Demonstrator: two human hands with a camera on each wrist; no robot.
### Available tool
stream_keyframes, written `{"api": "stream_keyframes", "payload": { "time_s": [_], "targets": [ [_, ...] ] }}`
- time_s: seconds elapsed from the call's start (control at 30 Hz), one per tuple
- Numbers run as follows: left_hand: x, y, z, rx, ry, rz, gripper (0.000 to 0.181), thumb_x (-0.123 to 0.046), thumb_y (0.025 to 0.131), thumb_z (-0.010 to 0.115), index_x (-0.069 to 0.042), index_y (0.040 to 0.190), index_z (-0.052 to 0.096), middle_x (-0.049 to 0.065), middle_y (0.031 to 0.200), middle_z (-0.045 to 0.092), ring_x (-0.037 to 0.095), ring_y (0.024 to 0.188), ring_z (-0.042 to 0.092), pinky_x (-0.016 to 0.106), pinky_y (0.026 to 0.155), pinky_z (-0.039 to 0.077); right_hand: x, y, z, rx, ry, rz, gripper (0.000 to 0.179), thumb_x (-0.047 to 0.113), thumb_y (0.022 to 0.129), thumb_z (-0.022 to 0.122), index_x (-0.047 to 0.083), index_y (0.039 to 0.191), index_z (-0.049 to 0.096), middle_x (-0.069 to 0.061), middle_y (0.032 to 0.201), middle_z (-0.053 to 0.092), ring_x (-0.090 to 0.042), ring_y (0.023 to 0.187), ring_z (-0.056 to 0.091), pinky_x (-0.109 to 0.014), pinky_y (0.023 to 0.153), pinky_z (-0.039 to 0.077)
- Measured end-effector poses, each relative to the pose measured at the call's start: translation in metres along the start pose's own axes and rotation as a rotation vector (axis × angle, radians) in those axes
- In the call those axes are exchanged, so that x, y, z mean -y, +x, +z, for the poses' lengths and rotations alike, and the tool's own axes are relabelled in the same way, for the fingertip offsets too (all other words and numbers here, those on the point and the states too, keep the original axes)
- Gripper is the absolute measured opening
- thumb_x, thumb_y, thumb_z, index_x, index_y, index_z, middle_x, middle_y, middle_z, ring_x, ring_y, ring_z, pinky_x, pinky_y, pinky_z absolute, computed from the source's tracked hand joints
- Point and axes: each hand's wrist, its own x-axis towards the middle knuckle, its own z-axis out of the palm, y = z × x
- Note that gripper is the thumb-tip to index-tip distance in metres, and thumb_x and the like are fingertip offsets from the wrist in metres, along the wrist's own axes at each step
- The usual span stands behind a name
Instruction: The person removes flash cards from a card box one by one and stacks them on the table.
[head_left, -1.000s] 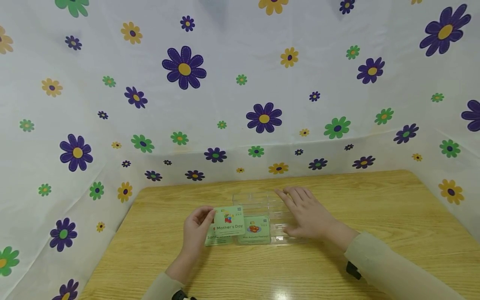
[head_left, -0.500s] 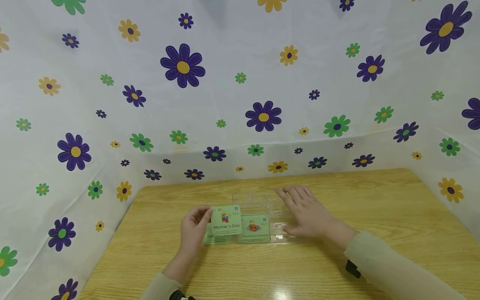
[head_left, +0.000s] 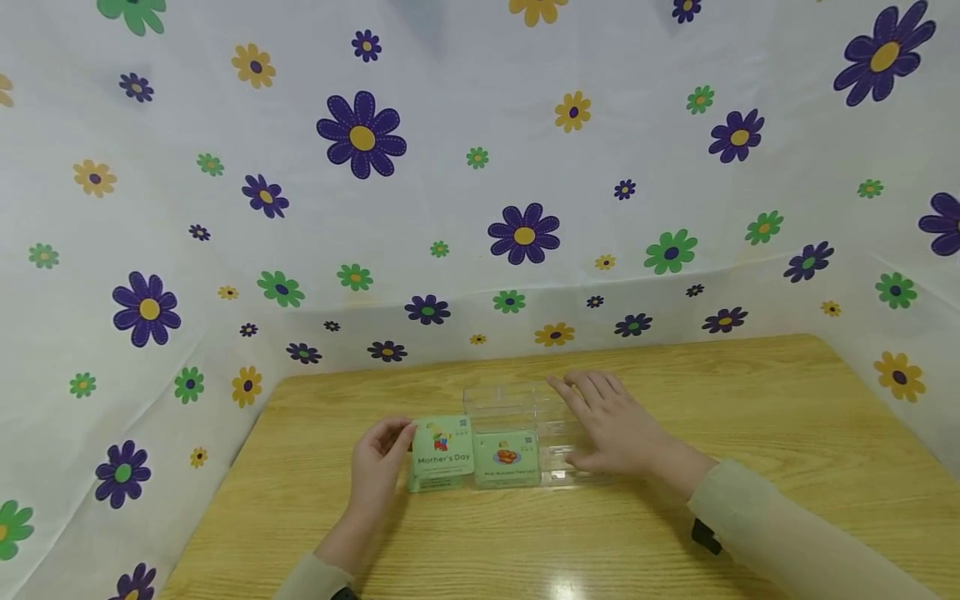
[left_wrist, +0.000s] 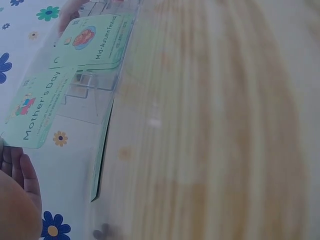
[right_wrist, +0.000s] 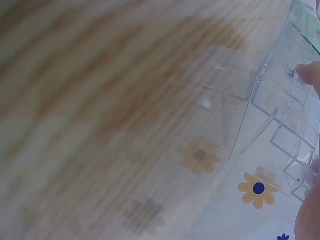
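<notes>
Between thumb and fingers, my left hand (head_left: 378,462) pinches the left edge of a green "Mother's Day" card (head_left: 442,446). This card overlaps another green card (head_left: 437,483), of which only a lower strip shows. To its right, a green "Mid-Autumn Festival" card (head_left: 506,458) stands at the front of a clear plastic tiered card holder (head_left: 498,398). My right hand (head_left: 618,425) rests on the holder's right end, its fingers extended toward the back and its thumb nearer the front. In the left wrist view the Mother's Day card (left_wrist: 35,102) is tilted, its far end close to the Mid-Autumn card (left_wrist: 90,42).
The holder stands on a wood-grain table (head_left: 712,400), in its back half. Behind and at both sides hangs a white cloth (head_left: 450,200) printed with flowers. In the right wrist view the clear tiers (right_wrist: 285,107) show bare slots near my thumb.
My left hand has moved slightly left with the Mother's Day card, which now covers more of the card behind it. My right hand and the holder have stayed in place.
</notes>
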Motion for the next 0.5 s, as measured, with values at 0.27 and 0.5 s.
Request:
{"api": "stream_keyframes", "payload": {
  "time_s": [0.27, 0.5],
  "targets": [
    [0.0021, -0.0016, -0.0051, -0.011, 0.006, -0.015, 0.018, -0.004, 0.105, 0.065, 0.011, 0.116, 0.068, -0.011, 0.098, 0.071, -0.001, 0.089, 0.068, 0.013, 0.081, 0.058, -0.0002, -0.0008, 0.0022, -0.002, 0.001, -0.006, 0.114, 0.062, 0.081, 0.079, 0.006, 0.166, 0.027, -0.017, 0.153, 0.048, -0.033, 0.139, 0.046, -0.054, 0.123, 0.039],
    [0.0009, -0.0004, -0.0068, 0.002, 0.028, -0.022, 0.019, -0.005, 0.105, 0.065, 0.010, 0.117, 0.067, -0.003, 0.101, 0.071, -0.001, 0.088, 0.067, 0.014, 0.082, 0.058, 0.0001, -0.0004, 0.0013, 0.001, 0.012, 0.000, 0.113, 0.062, 0.083, 0.078, 0.007, 0.166, 0.025, -0.019, 0.154, 0.047, -0.034, 0.141, 0.046, -0.056, 0.124, 0.038]
  ]
}}
